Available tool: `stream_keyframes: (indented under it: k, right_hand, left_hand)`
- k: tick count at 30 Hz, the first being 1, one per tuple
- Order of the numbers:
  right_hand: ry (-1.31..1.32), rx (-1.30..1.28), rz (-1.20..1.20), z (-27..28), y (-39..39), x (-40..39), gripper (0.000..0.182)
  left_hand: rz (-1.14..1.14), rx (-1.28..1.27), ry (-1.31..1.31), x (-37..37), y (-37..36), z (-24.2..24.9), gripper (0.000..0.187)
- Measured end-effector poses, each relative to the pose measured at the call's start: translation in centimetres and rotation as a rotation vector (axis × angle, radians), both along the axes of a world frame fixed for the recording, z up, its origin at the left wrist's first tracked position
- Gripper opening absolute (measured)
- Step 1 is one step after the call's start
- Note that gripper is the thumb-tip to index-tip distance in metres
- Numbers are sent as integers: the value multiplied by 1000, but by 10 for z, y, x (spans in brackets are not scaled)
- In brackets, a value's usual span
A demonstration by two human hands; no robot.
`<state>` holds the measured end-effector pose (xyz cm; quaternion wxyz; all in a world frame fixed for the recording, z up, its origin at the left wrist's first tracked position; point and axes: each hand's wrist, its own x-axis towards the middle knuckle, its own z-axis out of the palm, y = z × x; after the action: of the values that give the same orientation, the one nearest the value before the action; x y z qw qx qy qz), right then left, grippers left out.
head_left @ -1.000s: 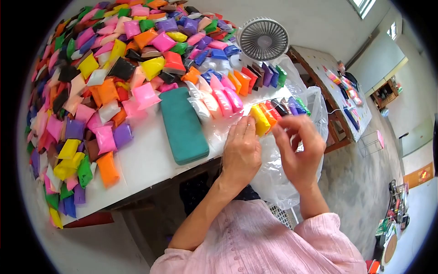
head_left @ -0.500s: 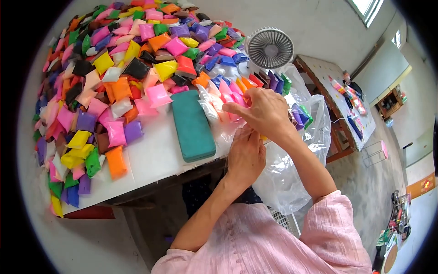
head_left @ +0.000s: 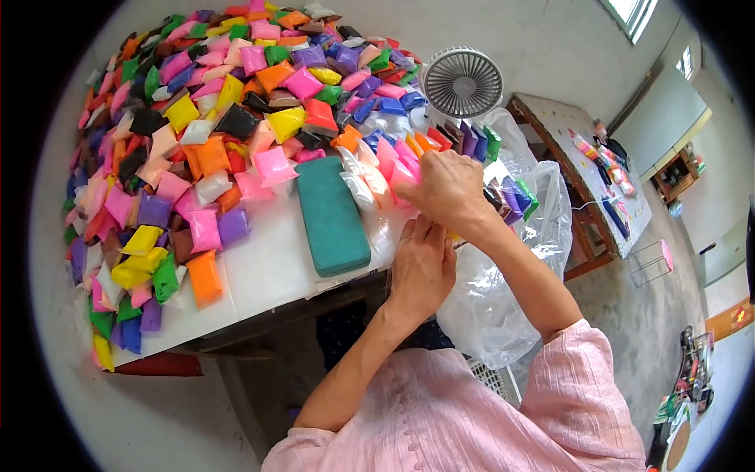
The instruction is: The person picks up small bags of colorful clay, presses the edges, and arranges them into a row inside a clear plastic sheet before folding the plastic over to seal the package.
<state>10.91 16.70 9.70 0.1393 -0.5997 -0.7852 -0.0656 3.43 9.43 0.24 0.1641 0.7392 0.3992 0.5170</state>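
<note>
My left hand (head_left: 423, 263) is at the table's front edge, its fingers closed on a clear plastic bag (head_left: 385, 232). My right hand (head_left: 450, 189) lies just above it, fingers bent down over a row of small colored packets; what its fingertips hold is hidden. Pink packets (head_left: 397, 161) and white packets (head_left: 358, 185) lean together left of my right hand. Purple and green packets (head_left: 515, 198) show to the right of its wrist. The teal case (head_left: 334, 216) lies flat to the left of both hands.
A big heap of colored packets (head_left: 204, 157) covers the table's left and back. Behind my hands stands a round fan (head_left: 462, 82). Clear plastic (head_left: 487, 315) hangs off the right side. A second table (head_left: 586, 169) is at the right, with a pink stool (head_left: 666, 256) beyond.
My right hand has shifted slightly left and down, its fingers now bent over the pink packets. My left hand has barely moved.
</note>
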Motion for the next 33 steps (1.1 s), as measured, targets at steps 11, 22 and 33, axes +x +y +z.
stream_keyframes:
  k: [11, 22, 33]
  right_hand:
    - [111, 52, -45, 5, -14, 2, 39]
    - [927, 187, 43, 16, -81, 49, 30]
    - [1386, 83, 7, -57, -110, 44, 27]
  left_hand:
    - [5, 15, -37, 1, 0, 2, 37]
    - [32, -10, -40, -2, -1, 13, 35]
    - [-188, -192, -231, -13, -4, 33, 27]
